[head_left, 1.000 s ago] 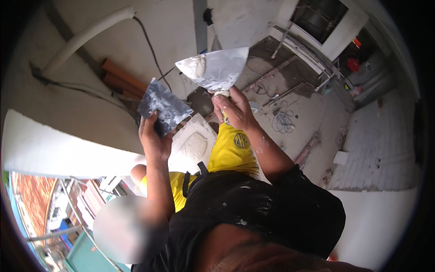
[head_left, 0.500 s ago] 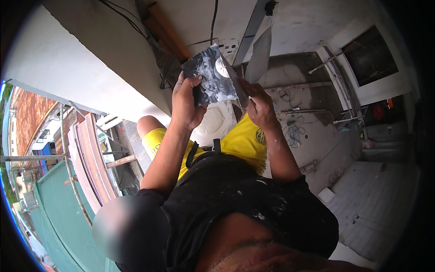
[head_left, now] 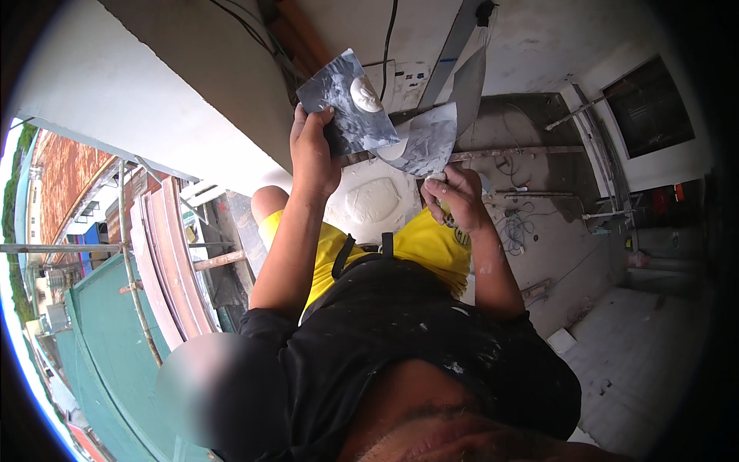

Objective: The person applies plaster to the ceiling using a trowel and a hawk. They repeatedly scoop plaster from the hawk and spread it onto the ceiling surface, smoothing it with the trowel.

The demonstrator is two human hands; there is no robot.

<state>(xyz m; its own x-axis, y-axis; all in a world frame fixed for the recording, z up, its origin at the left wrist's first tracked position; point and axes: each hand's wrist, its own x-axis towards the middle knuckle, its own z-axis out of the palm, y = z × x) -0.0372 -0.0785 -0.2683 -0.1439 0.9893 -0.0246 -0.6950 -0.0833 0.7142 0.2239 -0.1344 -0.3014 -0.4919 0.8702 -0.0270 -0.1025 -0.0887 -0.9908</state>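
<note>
My left hand [head_left: 314, 154] is closed on a thin grey plastering plate [head_left: 339, 96], thumb on its face and fingers behind. White smears cover the plate, and a rounded lump of white putty [head_left: 365, 93] sits near its far right edge. My right hand [head_left: 460, 199] grips the pale handle of a wide putty knife [head_left: 433, 138], whose thin blade is streaked with white. The blade lies close to the plate's lower right corner; whether they touch I cannot tell. Beneath both tools is a mass of wet white putty [head_left: 372, 202], between my knees; its container is mostly hidden.
A pale wall edge [head_left: 215, 115] runs along the left. Beyond it are scaffold poles [head_left: 132, 262] and green sheeting [head_left: 108, 331]. Long boards [head_left: 300, 38] lean ahead. On the right floor lie a coiled cable [head_left: 514, 231] and a small white block [head_left: 561, 340].
The putty knife has swung from nearly edge-on beside the plate to show its smeared face, lower and farther right. The plate has risen slightly. The whole view has shifted a little.
</note>
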